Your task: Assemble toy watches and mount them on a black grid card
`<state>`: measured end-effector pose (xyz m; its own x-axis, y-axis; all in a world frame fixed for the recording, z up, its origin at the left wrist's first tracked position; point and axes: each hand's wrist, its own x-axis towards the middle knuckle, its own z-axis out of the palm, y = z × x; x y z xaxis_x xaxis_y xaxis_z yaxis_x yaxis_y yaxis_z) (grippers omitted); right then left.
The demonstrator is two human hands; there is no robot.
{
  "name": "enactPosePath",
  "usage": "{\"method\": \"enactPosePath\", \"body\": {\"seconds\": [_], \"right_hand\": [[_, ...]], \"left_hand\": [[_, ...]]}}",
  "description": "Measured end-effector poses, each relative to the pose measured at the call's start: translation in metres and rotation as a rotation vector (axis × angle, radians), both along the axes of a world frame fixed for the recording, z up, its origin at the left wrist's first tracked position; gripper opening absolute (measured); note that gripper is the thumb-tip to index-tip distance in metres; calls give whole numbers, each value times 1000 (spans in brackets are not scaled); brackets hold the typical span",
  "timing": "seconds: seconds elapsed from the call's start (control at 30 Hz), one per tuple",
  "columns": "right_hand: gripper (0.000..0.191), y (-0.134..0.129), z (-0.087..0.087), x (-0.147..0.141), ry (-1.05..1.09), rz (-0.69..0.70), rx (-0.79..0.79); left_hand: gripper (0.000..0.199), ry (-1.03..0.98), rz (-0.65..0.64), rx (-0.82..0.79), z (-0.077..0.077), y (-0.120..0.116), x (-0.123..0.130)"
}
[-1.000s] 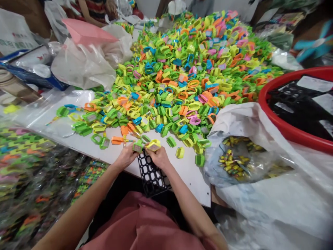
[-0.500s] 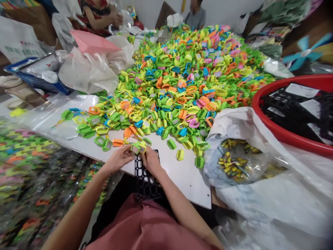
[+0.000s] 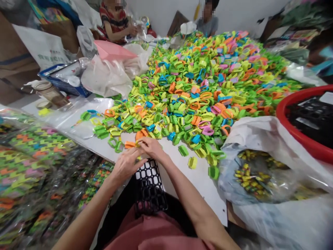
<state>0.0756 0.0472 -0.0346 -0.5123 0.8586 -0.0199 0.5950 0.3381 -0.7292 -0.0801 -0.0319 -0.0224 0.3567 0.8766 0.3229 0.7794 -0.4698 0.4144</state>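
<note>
A black grid tray (image 3: 149, 185) lies from the table edge down over my lap. My left hand (image 3: 128, 162) is over its far left corner, fingers bent and thumb stretched out to the right; a bit of yellow-green shows beneath it, and its grip is hidden. My right hand (image 3: 151, 147) is beside it, fingertips pinched at small yellow and orange parts too small to make out. An orange plastic piece (image 3: 130, 144) lies just beyond my left fingers. The large heap of colourful plastic pieces (image 3: 182, 97) spreads over the white table (image 3: 192, 189).
At the right are a white bag (image 3: 249, 128) with yellow bundles (image 3: 252, 177) and a red basin (image 3: 283, 111) of black trays. A blue basket (image 3: 65, 85) and a jar (image 3: 52, 93) stand at the left. Two people sit behind the heap.
The view has turned, shifting the scene rightward. The green and yellow pieces previously between my fingertips are mostly out of sight. My left hand has come over the tray's corner; more tray shows.
</note>
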Motion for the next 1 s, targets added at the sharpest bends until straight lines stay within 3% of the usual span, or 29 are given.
{"method": "enactPosePath", "body": {"seconds": [0.1, 0.23, 0.3, 0.37, 0.47, 0.63, 0.83, 1.0], "right_hand": [[23, 16, 4, -24, -180, 114, 8], [19, 7, 4, -7, -255, -15, 29], [18, -8, 3, 16, -103, -163, -1], [27, -31, 0, 36, 190, -331, -93], [41, -68, -12, 48, 538, -430, -283], [22, -92, -34, 32, 548, -411, -392], [15, -79, -34, 22, 274, -217, -168], [22, -72, -30, 13, 61, -126, -118]], "left_hand": [[28, -51, -8, -52, 9, 1, 0], [31, -221, 59, -57, 17, 5, -5], [32, -215, 17, -47, 14, 7, -7], [32, -177, -63, -70, 9, 9, -7], [34, -163, -68, -119, 1, 10, -3], [38, -144, -64, -166, -1, 13, -3], [45, -172, -83, -191, 0, 11, -6], [56, -167, -100, -207, 1, 16, -1]]}}
